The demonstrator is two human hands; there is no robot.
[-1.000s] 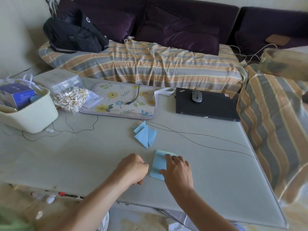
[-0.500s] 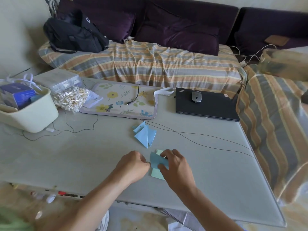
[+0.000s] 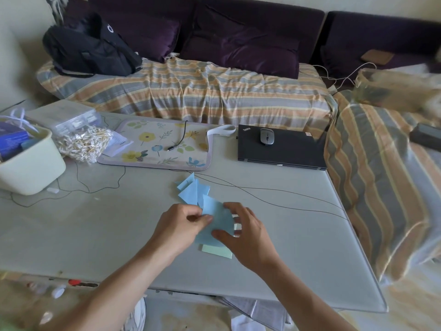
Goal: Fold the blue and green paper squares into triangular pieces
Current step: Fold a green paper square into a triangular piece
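Blue paper (image 3: 216, 220) lifted off the green sheet (image 3: 216, 252) for folding; left hand (image 3: 183, 223) pinches its edge, right hand (image 3: 245, 235) grips it

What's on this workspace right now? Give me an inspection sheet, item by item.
Surface: grey table, bare near the front right.
Job's things: blue paper square lifted between both hands; green paper flat beneath it; folded blue pieces piled just behind.
Clutter: cream bin, bag of cotton swabs, floral mat, closed laptop with a mouse on top.
Grippers: left hand pinches the paper's left edge; right hand holds its right side.
Cables: thin black wires across the table.
Surroundings: striped sofa cover, black backpack.
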